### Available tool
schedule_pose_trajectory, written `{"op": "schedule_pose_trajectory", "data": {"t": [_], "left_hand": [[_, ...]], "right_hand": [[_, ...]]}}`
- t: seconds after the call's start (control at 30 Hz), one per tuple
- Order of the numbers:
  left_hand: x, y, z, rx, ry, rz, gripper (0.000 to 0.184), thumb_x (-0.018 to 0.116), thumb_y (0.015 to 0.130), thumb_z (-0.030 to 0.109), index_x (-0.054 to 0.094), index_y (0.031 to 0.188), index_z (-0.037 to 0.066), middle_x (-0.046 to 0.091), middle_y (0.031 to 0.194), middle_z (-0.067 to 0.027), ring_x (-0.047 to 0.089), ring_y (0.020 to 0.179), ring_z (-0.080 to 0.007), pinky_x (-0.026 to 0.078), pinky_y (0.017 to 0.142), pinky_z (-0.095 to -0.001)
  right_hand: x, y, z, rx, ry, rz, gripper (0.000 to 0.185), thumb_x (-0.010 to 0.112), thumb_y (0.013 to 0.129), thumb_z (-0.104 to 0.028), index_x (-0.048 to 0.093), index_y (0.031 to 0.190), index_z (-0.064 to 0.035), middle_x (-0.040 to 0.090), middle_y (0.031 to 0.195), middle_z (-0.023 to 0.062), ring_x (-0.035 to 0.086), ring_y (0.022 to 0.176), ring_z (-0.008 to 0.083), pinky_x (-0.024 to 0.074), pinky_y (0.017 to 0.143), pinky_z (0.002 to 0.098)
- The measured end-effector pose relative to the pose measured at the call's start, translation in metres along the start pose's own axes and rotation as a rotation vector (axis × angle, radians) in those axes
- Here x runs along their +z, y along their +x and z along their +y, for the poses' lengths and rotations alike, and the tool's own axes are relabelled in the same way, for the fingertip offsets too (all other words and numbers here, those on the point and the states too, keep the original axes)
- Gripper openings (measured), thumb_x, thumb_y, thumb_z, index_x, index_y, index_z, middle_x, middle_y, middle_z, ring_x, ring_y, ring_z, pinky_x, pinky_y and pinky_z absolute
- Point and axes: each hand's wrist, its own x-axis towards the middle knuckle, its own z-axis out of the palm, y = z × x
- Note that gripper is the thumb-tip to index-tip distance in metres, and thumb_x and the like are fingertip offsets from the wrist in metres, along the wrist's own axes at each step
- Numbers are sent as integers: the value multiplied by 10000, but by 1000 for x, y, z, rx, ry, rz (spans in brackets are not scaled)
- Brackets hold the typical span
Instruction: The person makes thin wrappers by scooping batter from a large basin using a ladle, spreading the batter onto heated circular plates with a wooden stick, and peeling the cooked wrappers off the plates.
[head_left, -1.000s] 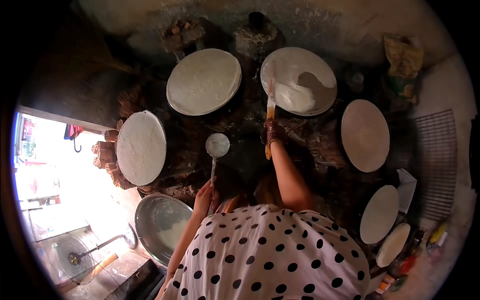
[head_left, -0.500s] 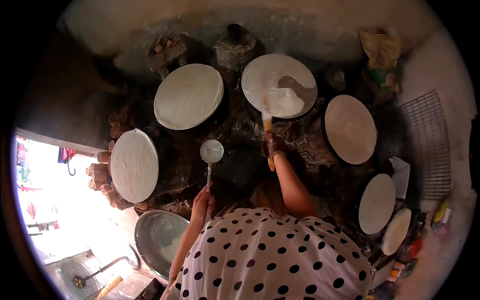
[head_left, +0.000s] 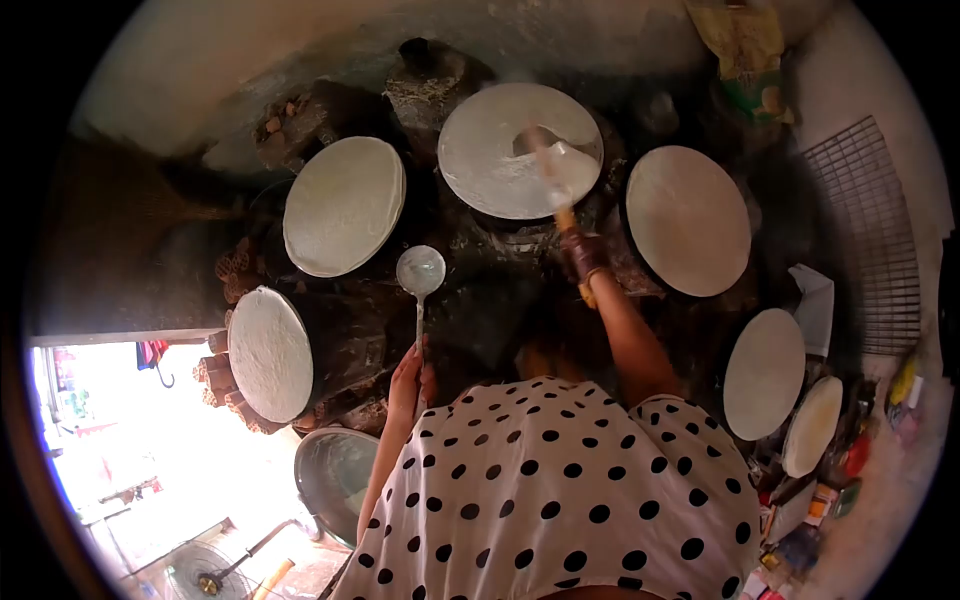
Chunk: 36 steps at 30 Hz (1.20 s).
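My left hand [head_left: 408, 380] is closed round the long handle of a metal ladle [head_left: 421, 270], its round bowl held up over the dark stove area. My right hand [head_left: 582, 258], in a dark brown glove, grips a wooden-handled spreader [head_left: 563, 212]. The spreader's far end is blurred over the round griddle [head_left: 480, 150] at the top middle. White batter [head_left: 572, 172] covers most of that griddle, with a darker bare patch beside the spreader. To the left, another round griddle [head_left: 345, 205] carries a smooth white layer.
More round white-topped griddles stand at far left [head_left: 270, 355], right [head_left: 688, 220] and lower right [head_left: 764, 374]. A large metal basin [head_left: 345, 475] with pale liquid sits beside my left arm. A wire rack [head_left: 868, 235] leans on the right wall; a fan [head_left: 205, 580] stands lower left.
My view has shifted and turned slightly. The spreader in my right hand has moved across the top griddle, and the bare patch there looks smaller. My left hand still holds the ladle.
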Motion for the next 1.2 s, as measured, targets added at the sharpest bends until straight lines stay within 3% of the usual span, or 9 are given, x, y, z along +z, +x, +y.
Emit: {"op": "schedule_pose_trajectory", "data": {"t": [0.1, 0.17, 0.2, 0.33, 0.5, 0.67, 0.87, 1.03, 1.2], "left_hand": [[9, 13, 1, -49, -40, -54, 326, 382, 1003, 236, 481, 1302, 150, 423, 604, 21, 352, 380, -91, 315, 358, -227], [19, 17, 3, -5, 10, -116, 328, 391, 1001, 245, 484, 1302, 153, 417, 605, 27, 351, 384, -85, 311, 357, -218], [25, 14, 4, 23, 19, -108, 327, 394, 1000, 247, 487, 1300, 158, 413, 607, 30, 350, 390, -79, 308, 357, -213], [35, 26, 6, -1, -43, -105, 323, 403, 998, 244, 494, 1296, 159, 406, 613, 38, 348, 405, -61, 301, 363, -200], [49, 29, 17, -5, -52, -146, 324, 411, 996, 238, 491, 1299, 159, 401, 615, 39, 340, 405, -61, 295, 361, -200], [45, 29, 18, 68, -48, -206, 321, 413, 996, 237, 492, 1299, 167, 397, 613, 32, 332, 402, -62, 289, 359, -206], [42, 20, 18, -14, -3, -121, 309, 403, 1001, 245, 501, 1282, 163, 401, 603, 26, 335, 399, -71, 296, 360, -212], [37, 32, 16, -37, 89, -131, 317, 371, 1007, 235, 482, 1296, 164, 419, 609, 19, 346, 407, -81, 301, 372, -215], [42, 20, 9, -39, 28, -115, 339, 359, 1010, 221, 453, 1329, 155, 410, 609, 16, 349, 416, -83, 301, 384, -210]], "right_hand": [[0, -77, -45, 199, -117, -228, 353, 630, 814, -405, 668, 835, -54, 658, 692, 94, 649, 733, 250, 485, 721, 289], [-30, -54, -4, -207, -4, -77, 388, 626, 812, -435, 661, 828, -50, 638, 659, 90, 622, 595, 231, 483, 565, 321], [-58, -80, -46, 239, 230, -181, 385, 578, 859, -428, 618, 777, -54, 594, 603, 77, 543, 438, 193, 401, 399, 335], [-75, 12, -83, 210, 309, -12, 372, 545, 880, -420, 545, 684, -104, 498, 497, 53, 413, 310, 184, 304, 317, 335], [-44, -57, -194, 94, 227, 36, 255, 570, 865, -285, 672, 866, -51, 611, 625, 54, 527, 475, 165, 410, 456, 294], [-1, 5, -13, -576, 261, 297, 465, 448, 943, -317, 447, 1377, -149, 673, 1037, 112, 628, 951, 252, 470, 840, 365], [-2, -10, -106, -30, -180, 342, 534, 454, 912, -382, 417, 1391, -148, 561, 1244, 120, 545, 1115, 289, 367, 977, 457], [3, 18, -89, -409, -232, -2, 552, 411, 907, -475, 448, 1372, -179, 433, 1413, 122, 453, 1259, 304, 295, 1052, 521], [22, 17, -45, -126, -70, 292, 549, 359, 928, -517, 428, 1388, -224, 444, 1400, 129, 451, 1261, 299, 331, 1028, 468]]}}
